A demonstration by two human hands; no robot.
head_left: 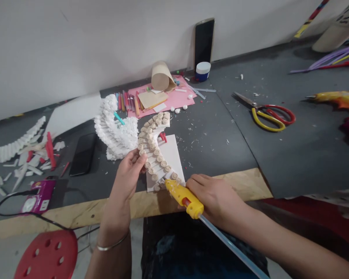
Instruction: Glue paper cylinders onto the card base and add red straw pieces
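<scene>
My left hand [130, 170] grips the left side of a curved paper staircase model [155, 157], thumb on its beige rolled edge pieces. The model rises from a white card base [172, 155] at the table's front edge, with a small red piece [163, 136] beside it. My right hand [208, 192] is wrapped round a yellow glue gun [182, 193], whose nozzle meets the model's lower end. From the gun's back a long clear glue stick [229, 240] sticks out. Just behind my left hand stands a white, fluffy-edged curved model [116, 131] with a teal piece on it.
Scissors [261, 112] lie right of centre, and another glue gun [337, 100] is at the right edge. Left are a dark phone [83, 154], paper scraps [31, 162] and a purple box [39, 197] with a black cable. Pink paper [180, 99] holds a cardboard roll [160, 76].
</scene>
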